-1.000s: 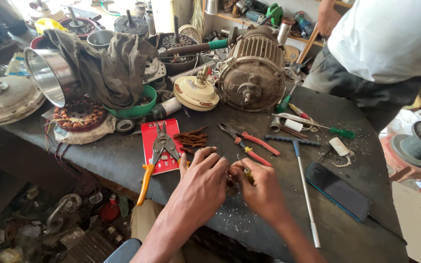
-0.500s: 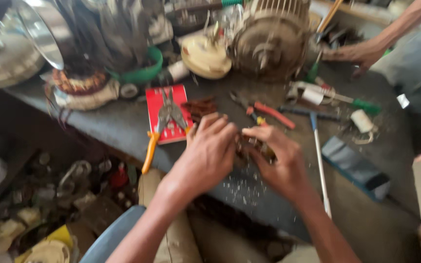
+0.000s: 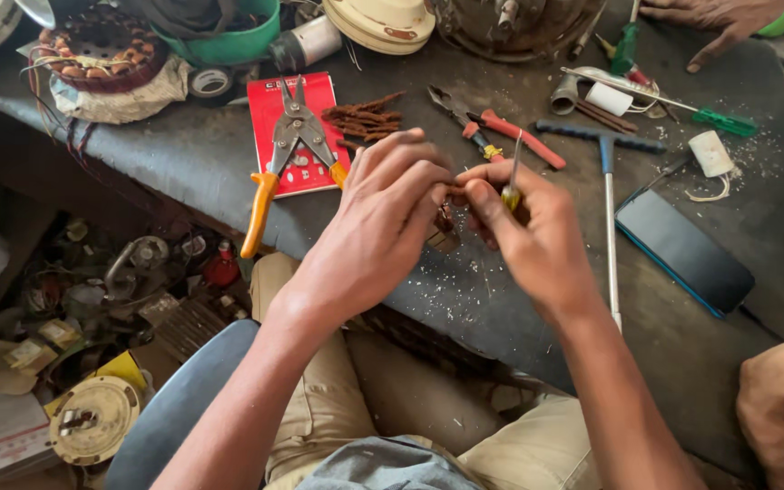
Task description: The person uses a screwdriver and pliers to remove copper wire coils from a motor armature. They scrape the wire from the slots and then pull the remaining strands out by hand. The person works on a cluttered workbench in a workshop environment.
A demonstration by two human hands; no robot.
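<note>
A person seated at a dusty, dark grey workbench [image 3: 183,163] works with both hands close together above its front edge. The left hand [image 3: 378,227] curls its fingers inward, pinching a small dark part [image 3: 446,222] that is mostly hidden between the two hands; its shape cannot be told clearly. The right hand [image 3: 533,236] grips a thin metal tool with a yellow handle [image 3: 512,177], its slim steel shaft standing nearly upright, pointing away from the person and slightly right, with the yellow end tucked under the thumb.

Just beyond the left hand lie steel snips with smooth orange handles [image 3: 288,150], blades pointing away, handles splayed towards the bench edge, resting on a flat red card [image 3: 301,100]. A bundle of rusty brown strips [image 3: 365,118] lies beside it. Red-handled pliers [image 3: 492,127] lie diagonally nearby. To the right, a long blue-handled T-shaped steel rod [image 3: 608,209] runs towards the person, and a glossy black phone [image 3: 682,249] lies flat. Pale filings speckle the bench.
</note>
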